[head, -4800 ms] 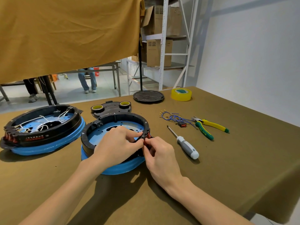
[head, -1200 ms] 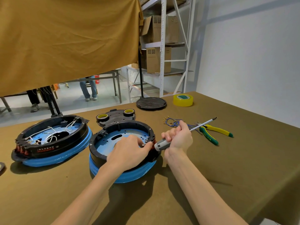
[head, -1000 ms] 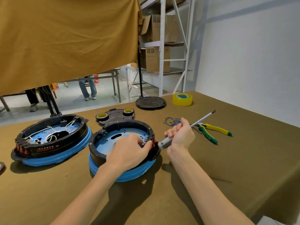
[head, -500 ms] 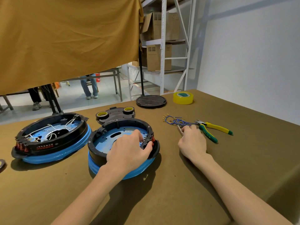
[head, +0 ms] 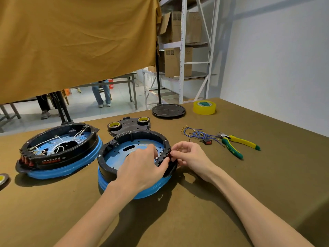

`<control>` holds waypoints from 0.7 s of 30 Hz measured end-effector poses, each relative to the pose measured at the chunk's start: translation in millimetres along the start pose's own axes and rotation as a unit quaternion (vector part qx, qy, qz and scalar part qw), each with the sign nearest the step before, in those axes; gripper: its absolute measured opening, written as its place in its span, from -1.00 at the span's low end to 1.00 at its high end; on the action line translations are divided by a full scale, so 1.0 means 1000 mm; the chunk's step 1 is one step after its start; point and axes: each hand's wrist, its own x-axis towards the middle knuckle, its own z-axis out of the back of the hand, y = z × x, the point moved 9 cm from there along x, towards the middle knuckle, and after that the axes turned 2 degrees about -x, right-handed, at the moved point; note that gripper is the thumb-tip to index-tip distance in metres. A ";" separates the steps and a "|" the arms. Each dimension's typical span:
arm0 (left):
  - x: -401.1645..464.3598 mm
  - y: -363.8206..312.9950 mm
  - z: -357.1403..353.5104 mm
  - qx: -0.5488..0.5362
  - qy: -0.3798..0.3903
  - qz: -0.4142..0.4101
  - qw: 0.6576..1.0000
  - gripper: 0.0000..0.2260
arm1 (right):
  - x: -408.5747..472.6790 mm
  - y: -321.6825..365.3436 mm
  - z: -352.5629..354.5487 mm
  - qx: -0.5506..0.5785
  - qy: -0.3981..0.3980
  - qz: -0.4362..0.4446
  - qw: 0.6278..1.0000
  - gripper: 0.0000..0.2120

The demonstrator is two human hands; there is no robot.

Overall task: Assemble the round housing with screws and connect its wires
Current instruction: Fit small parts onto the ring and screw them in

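The round housing (head: 131, 157) lies flat, open side up, under the left hand (head: 142, 168), which grips its right rim; the right hand (head: 188, 155) pinches a red switch (head: 171, 156) there; blue wires (head: 197, 133) lie beyond it.

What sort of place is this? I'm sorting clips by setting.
Probably a small assembly workshop or factory workbench: two round housings lie open on a cloth-covered table with pliers and loose blue wires, and metal shelving behind holds cardboard boxes.
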 end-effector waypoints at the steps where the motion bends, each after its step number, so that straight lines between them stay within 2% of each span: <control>1: 0.001 0.002 -0.001 0.007 0.015 0.011 1.000 -0.55 | -0.001 0.000 -0.001 -0.003 0.000 0.002 1.000 -0.94; 5: 0.002 0.006 -0.005 0.099 0.073 0.048 0.991 -0.38 | -0.007 -0.003 -0.011 0.004 0.047 -0.025 0.999 -0.94; 9: 0.001 -0.006 0.000 0.153 0.050 0.026 0.987 -0.41 | -0.014 0.000 -0.016 0.042 0.070 -0.043 0.996 -0.92; 13: 0.011 -0.010 -0.005 0.143 0.064 0.037 0.987 -0.43 | -0.014 -0.001 -0.017 0.043 0.071 -0.050 0.995 -0.90; 17: 0.018 -0.012 -0.008 0.142 0.035 0.036 0.989 -0.48 | -0.012 -0.002 -0.008 0.081 0.030 -0.042 0.995 -0.80; 19: 0.017 -0.014 -0.008 0.148 0.018 0.032 0.988 -0.49 | -0.010 0.004 0.012 -0.042 -0.052 0.031 0.997 -0.78; 21: 0.018 -0.010 -0.013 0.142 0.027 0.039 0.989 -0.53 | -0.008 0.014 0.037 -0.220 -0.155 0.083 0.960 -0.79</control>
